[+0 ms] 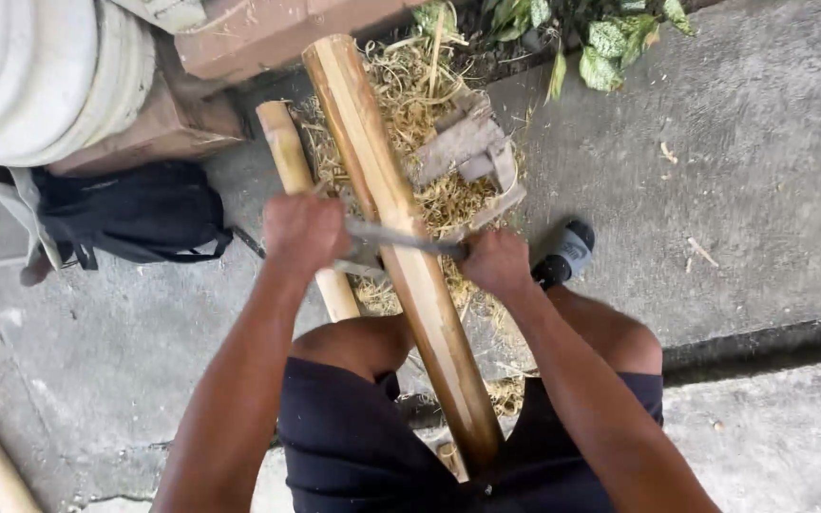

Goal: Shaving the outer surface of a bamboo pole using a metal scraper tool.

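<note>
- Between the knees, a bamboo pole (401, 247) runs under a blade (401, 237).
- The left hand (304, 233) and right hand (496, 261) are clenched on the blade's 2 ends.
- The handles are hidden in the fists.

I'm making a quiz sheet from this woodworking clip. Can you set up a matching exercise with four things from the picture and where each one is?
Things:
1. bamboo pole
2. blade
3. black bag
4. shavings

Places:
A. on the concrete to the left, below the white drum
B. piled on the ground under the far end of the pole
C. laid across the pole, one end in each hand
D. running out from between the person's knees

Pairs: 1-D, 2-C, 3-A, 4-B. The left hand and right hand each have a closed grip on the blade.
</note>
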